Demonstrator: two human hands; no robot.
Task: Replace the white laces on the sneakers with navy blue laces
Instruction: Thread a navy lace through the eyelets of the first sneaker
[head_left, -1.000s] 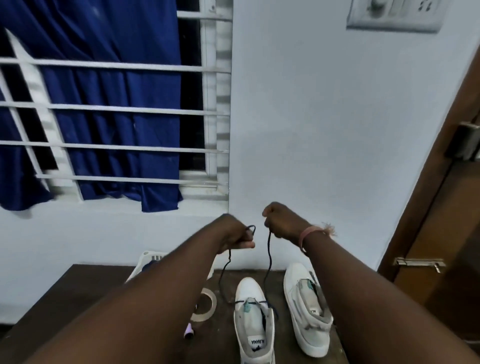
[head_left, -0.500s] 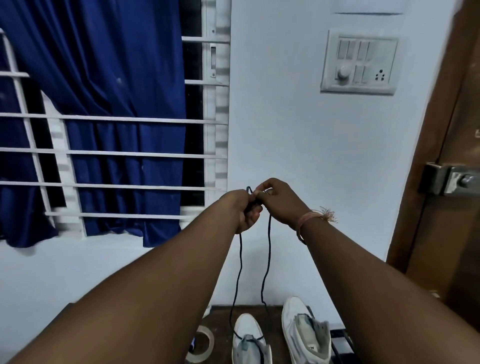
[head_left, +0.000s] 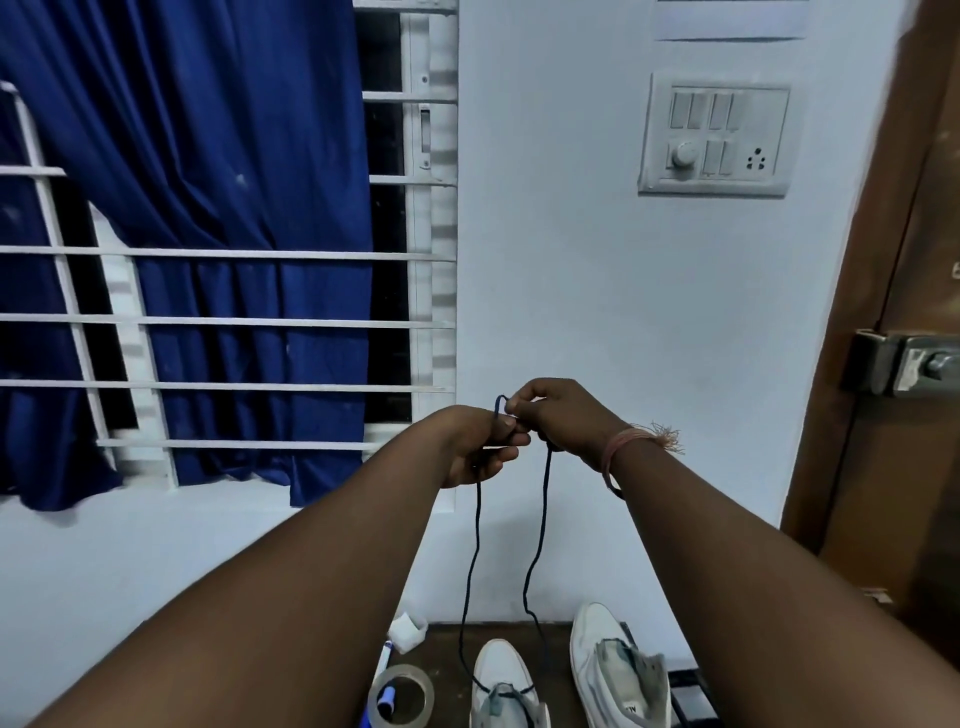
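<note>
Two white sneakers stand on a dark wooden table at the bottom of the view. The left sneaker (head_left: 503, 680) has a navy blue lace (head_left: 540, 525) threaded through its lowest eyelets. Both lace ends rise as two strands to my hands, held close together high above the shoes. My left hand (head_left: 483, 447) grips one strand, and my right hand (head_left: 558, 415) pinches the other strand's tip beside it. The right sneaker (head_left: 615, 667) has no lace in view and its tongue is loose.
A roll of clear tape (head_left: 402, 696) with a blue-capped pen lies left of the sneakers, near a small white object (head_left: 408, 631). A dark flat item (head_left: 691, 696) lies right of the shoes. Behind are a white wall, a barred window with a blue curtain (head_left: 208, 234), and a wooden door (head_left: 904, 364).
My hands rose from just above the sneakers and came together, drawing both lace ends up taut. The view tilted upward, so the table and shoes sank to the bottom edge.
</note>
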